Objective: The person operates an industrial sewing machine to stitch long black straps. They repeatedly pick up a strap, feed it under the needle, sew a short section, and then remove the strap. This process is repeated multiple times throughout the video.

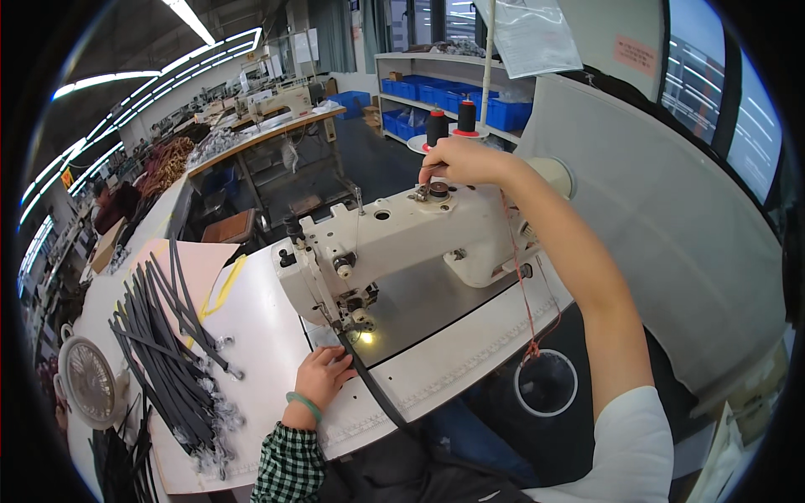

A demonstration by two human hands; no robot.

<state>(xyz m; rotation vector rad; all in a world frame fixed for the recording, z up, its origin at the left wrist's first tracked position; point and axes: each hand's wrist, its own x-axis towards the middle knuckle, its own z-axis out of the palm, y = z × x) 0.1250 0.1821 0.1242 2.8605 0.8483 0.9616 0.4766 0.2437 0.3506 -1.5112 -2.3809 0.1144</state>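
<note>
Pressing flat on the worktop (277,335), the left hand (323,375) lies with fingers spread against a black strap (369,381), pinning it just in front of the needle area of the sewing machine (402,230). The strap runs from under the presser foot, past the fingertips of that hand, and trails off the near edge toward the person's lap, so the flat palm looks there to keep it lined up and taut.

Up top, the right hand (457,163) reaches far over the machine head, fingertips closed on a small dark knob (438,189) on the upper casing; it reads as a pinch, thumb and forefinger pressed together on it. One hand steadies the work while the other attends to the machine.

Out beyond the left hand, a heap of matching black straps (172,335) fans across the worktop, with a small fan (88,381) past them. Behind the right hand stand two dark thread cones (451,121), and red thread (524,293) hangs beneath that forearm.
</note>
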